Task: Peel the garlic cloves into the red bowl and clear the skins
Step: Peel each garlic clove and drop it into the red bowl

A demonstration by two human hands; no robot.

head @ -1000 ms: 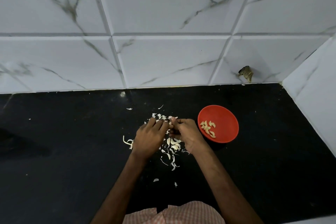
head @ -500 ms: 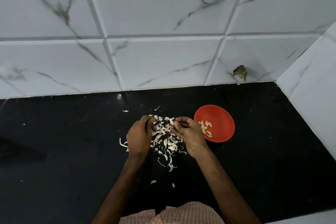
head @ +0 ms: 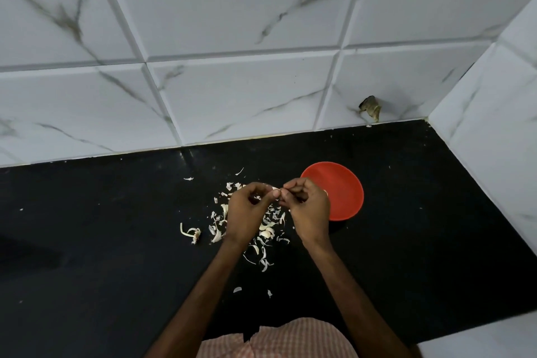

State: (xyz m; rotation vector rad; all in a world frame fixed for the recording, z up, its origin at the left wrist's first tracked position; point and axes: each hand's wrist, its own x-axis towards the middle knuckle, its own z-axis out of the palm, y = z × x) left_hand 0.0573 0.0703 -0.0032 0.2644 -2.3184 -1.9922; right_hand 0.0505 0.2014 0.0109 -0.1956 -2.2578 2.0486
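Observation:
Both hands are raised a little above a scatter of pale garlic skins and cloves (head: 266,231) on the black counter. My left hand (head: 247,212) and my right hand (head: 308,209) meet fingertip to fingertip and pinch one small garlic clove (head: 276,191) between them. The red bowl (head: 343,192) stands just right of my right hand, which hides most of the peeled cloves in it; one pale bit (head: 325,192) shows at the wrist edge.
A garlic stem piece (head: 193,234) lies left of the pile. Stray skin flakes (head: 238,289) lie nearer me. White marble-look tiles (head: 232,96) back the black counter (head: 87,241), and a tiled side wall (head: 494,154) closes the right. A dark chipped hole (head: 370,107) marks the wall.
My hands rose from the pile and came together again, fingertips now meeting on a clove. The camera tilted, so the bowl is partly covered by my right hand.

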